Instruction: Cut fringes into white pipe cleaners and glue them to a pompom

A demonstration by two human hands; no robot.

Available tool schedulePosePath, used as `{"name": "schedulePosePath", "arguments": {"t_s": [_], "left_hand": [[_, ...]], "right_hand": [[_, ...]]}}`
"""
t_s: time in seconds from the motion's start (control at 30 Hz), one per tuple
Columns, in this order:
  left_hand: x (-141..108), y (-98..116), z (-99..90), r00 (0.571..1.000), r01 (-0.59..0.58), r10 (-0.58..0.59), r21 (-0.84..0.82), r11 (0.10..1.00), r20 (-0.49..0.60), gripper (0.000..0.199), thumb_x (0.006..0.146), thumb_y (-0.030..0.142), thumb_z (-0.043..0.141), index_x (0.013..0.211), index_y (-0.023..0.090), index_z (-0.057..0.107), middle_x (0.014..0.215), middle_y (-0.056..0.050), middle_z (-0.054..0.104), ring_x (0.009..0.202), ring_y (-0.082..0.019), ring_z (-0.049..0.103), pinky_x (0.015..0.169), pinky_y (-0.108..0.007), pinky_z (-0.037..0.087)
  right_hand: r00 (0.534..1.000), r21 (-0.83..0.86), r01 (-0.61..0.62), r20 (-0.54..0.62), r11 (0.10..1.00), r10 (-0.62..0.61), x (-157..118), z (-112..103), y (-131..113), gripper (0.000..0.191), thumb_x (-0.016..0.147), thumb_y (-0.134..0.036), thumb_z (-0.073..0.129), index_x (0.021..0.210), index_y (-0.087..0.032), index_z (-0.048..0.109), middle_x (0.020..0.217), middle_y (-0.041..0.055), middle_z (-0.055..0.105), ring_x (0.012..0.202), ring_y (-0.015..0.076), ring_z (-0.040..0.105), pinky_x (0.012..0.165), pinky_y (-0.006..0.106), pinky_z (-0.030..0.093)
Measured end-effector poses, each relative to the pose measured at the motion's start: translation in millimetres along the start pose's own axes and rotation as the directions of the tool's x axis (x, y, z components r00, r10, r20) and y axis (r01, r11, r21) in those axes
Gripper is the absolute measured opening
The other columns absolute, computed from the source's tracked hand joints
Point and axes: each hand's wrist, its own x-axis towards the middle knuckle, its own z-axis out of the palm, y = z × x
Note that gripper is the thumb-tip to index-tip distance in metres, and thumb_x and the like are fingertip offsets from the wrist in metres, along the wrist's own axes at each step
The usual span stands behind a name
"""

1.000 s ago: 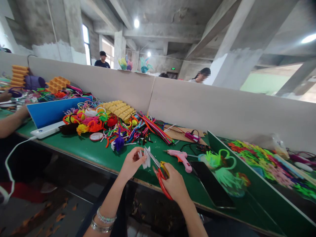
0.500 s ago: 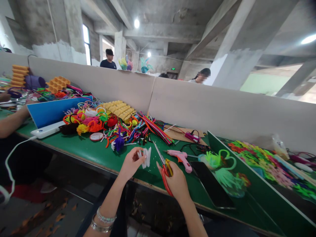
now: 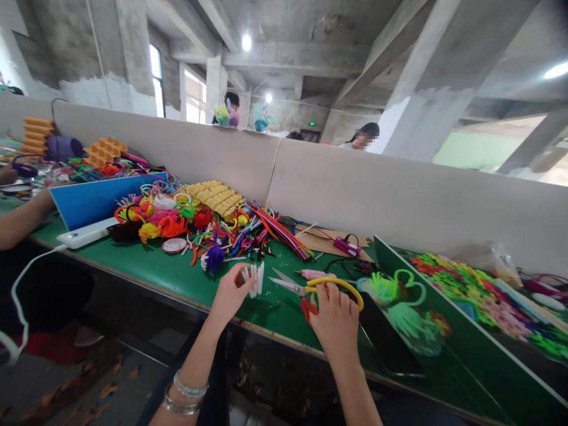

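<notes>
Several short white sticks (image 3: 256, 280), perhaps cut pipe cleaner pieces, stand bunched in the pinch of my left hand (image 3: 235, 288), above the green table's front part. My right hand (image 3: 336, 319) grips a pair of scissors (image 3: 298, 288) with one yellow and one red handle. The scissor blades are parted and point left toward the white bunch, a short gap away from it. Beyond my right hand lies a pink glue gun (image 3: 316, 274), partly hidden by the scissors and the hand. A black phone (image 3: 386, 337) lies to the right of that hand.
Left of centre is a heap of colourful pipe cleaner pieces (image 3: 171, 219), with a yellow egg-crate tray (image 3: 217, 197) behind. Green fuzzy figures (image 3: 410, 313) stand beside a green divider (image 3: 465, 331). Another person's arm (image 3: 29, 216) reaches in at far left, past a blue board (image 3: 106, 198).
The scissors have swung from pointing up and away to pointing left, and their blades have parted. My right hand has turned and moved slightly right. A person behind the partition has moved right.
</notes>
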Motion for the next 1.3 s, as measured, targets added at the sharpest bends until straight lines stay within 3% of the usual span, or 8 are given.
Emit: {"name": "schedulePosePath", "arguments": {"t_s": [0.13, 0.3, 0.4, 0.53, 0.63, 0.73, 0.9, 1.3], "left_hand": [[3.3, -3.6, -4.6, 1.0, 0.0, 0.001, 0.037, 0.999, -0.02, 0.027, 0.065, 0.033, 0.062, 0.087, 0.016, 0.06, 0.067, 0.001, 0.06, 0.055, -0.011, 0.054, 0.053, -0.021, 0.044], [4.5, -5.9, -6.5, 0.999, 0.032, -0.033, 0.043, 0.999, 0.014, 0.026, 0.066, 0.032, 0.061, 0.086, 0.015, 0.06, 0.073, -0.002, 0.063, 0.063, -0.014, 0.059, 0.06, -0.024, 0.047], [4.2, -5.1, -4.9, 0.998, 0.035, -0.035, 0.018, 0.999, 0.045, 0.028, 0.066, 0.032, 0.061, 0.088, 0.015, 0.06, 0.079, -0.003, 0.064, 0.069, -0.016, 0.061, 0.064, -0.025, 0.048], [3.8, -1.8, -1.1, 0.999, 0.037, -0.038, 0.015, 0.999, 0.015, 0.026, 0.065, 0.034, 0.062, 0.081, 0.014, 0.061, 0.068, -0.001, 0.063, 0.063, -0.014, 0.059, 0.059, -0.023, 0.046], [2.5, 2.9, 2.6, 0.999, 0.046, -0.046, -0.017, 0.999, 0.003, 0.024, 0.062, 0.034, 0.064, 0.074, 0.013, 0.061, 0.06, 0.001, 0.059, 0.056, -0.012, 0.056, 0.051, -0.019, 0.043], [0.1, 8.6, 6.2, 0.999, 0.047, -0.047, -0.073, 0.996, 0.004, 0.023, 0.06, 0.032, 0.066, 0.072, 0.013, 0.06, 0.058, 0.002, 0.058, 0.052, -0.01, 0.054, 0.047, -0.018, 0.04], [-3.1, 15.6, 8.5, 0.998, 0.041, -0.033, -0.137, 0.99, 0.058, 0.023, 0.06, 0.03, 0.066, 0.074, 0.014, 0.057, 0.06, 0.002, 0.059, 0.053, -0.011, 0.056, 0.048, -0.02, 0.045], [-5.9, 22.1, 2.7, 0.984, 0.072, -0.042, -0.171, 0.983, 0.174, 0.029, 0.064, 0.03, 0.066, 0.084, 0.012, 0.057, 0.075, -0.003, 0.064, 0.071, -0.015, 0.061, 0.07, -0.027, 0.051]], "right_hand": [[1.0, -0.001, 0.009, 0.022, 1.0, -0.009, -2.1, -0.6, 3.6, 0.034, 0.072, -0.013, 0.043, 0.104, -0.02, 0.051, 0.11, 0.0128, 0.052, 0.093, 0.0275, 0.046, 0.076, 0.041, 0.033], [0.992, 0.048, -0.13, 0.001, 0.99, 0.13, 0.3, 4.3, 3.1, 0.031, 0.073, -0.032, 0.05, 0.1, -0.017, 0.052, 0.104, 0.0145, 0.051, 0.088, 0.0285, 0.047, 0.074, 0.042, 0.035], [0.986, 0.195, -0.152, -0.031, 0.969, 0.161, 3.6, 4.2, 1.3, 0.036, 0.069, -0.039, 0.054, 0.097, -0.015, 0.049, 0.097, 0.0136, 0.05, 0.093, 0.0291, 0.046, 0.076, 0.042, 0.037], [0.997, 0.521, -0.063, 0.071, 0.851, 0.03, 5.3, -5.7, -5.1, 0.029, 0.073, -0.04, 0.05, 0.092, -0.019, 0.044, 0.093, 0.0078, 0.051, 0.09, 0.0222, 0.05, 0.076, 0.035, 0.041], [0.971, 0.623, -0.037, 0.207, 0.781, -0.119, 3.4, -14.1, -12.4, 0.024, 0.076, -0.038, 0.047, 0.093, -0.021, 0.043, 0.092, 0.0054, 0.053, 0.085, 0.0193, 0.053, 0.073, 0.031, 0.042], [0.951, 0.639, -0.032, 0.256, 0.769, -0.173, 1.7, -16.8, -18.0, 0.024, 0.077, -0.037, 0.047, 0.094, -0.021, 0.042, 0.093, 0.0047, 0.053, 0.086, 0.0193, 0.054, 0.073, 0.031, 0.042], [0.952, 0.609, -0.05, 0.268, 0.792, -0.146, 2.1, -13.5, -19.0, 0.024, 0.077, -0.039, 0.047, 0.093, -0.021, 0.043, 0.093, 0.0052, 0.054, 0.088, 0.021, 0.054, 0.074, 0.033, 0.043], [0.97, 0.55, -0.09, 0.237, 0.83, -0.052, 2.7, -10.8, -17.5, 0.024, 0.075, -0.037, 0.048, 0.091, -0.02, 0.047, 0.089, 0.0055, 0.055, 0.085, 0.0202, 0.055, 0.07, 0.031, 0.044]]}}
